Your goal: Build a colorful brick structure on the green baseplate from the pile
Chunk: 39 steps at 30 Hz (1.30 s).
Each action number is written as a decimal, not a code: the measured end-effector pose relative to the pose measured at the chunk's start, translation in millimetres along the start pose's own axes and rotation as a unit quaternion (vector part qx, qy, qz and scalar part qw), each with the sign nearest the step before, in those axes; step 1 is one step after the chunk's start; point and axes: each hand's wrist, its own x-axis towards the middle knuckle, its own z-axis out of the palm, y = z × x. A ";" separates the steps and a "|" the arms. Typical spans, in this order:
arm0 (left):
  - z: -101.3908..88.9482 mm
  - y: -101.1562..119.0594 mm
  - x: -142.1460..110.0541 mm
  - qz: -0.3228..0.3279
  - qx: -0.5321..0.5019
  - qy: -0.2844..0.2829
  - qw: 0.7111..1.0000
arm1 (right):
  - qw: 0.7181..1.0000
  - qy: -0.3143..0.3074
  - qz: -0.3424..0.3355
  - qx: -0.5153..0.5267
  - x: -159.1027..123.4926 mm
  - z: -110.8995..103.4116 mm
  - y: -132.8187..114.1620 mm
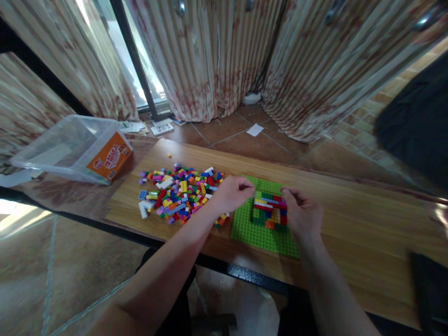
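A green studded baseplate lies on the wooden board, bearing a low block of toy building bricks in red, white, yellow, blue, green and orange. My left hand hovers over the plate's far left part, fingers curled and thumb pressed to them. Whatever it may pinch is too small to tell. At the right side of the brick build is my right hand, its fingers bent together by the edge of the bricks. They hide what lies between them. A heap of loose bricks spreads left of the plate, partly behind my left forearm.
A clear plastic tub with an orange label stands left of the wooden board. One small yellow brick lies apart near the far edge. Dark objects show at the right, and curtains hang behind.
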 end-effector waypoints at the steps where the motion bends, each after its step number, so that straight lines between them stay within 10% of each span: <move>1: -4.2 -1.1 0.6 0.004 -0.024 0.011 1.000 | 0.999 0.018 -0.022 -0.022 -0.6 -1.4 -0.5; 7: -29.0 -4.1 3.1 -0.003 -0.119 0.134 0.984 | 0.983 0.015 -0.167 -0.072 -17.0 -2.1 -15.1; 16: -39.3 -2.7 1.9 -0.021 -0.131 0.173 0.976 | 0.899 -0.222 -0.363 -0.105 -60.4 19.0 -32.4; 31: -34.9 -9.5 2.9 -0.008 -0.111 0.148 0.983 | 0.852 -0.178 -0.404 -0.282 -63.7 48.1 -17.4; 39: -33.0 -13.0 4.8 0.002 -0.092 0.146 0.985 | 0.875 -0.204 -0.365 -0.243 -67.2 49.1 -21.1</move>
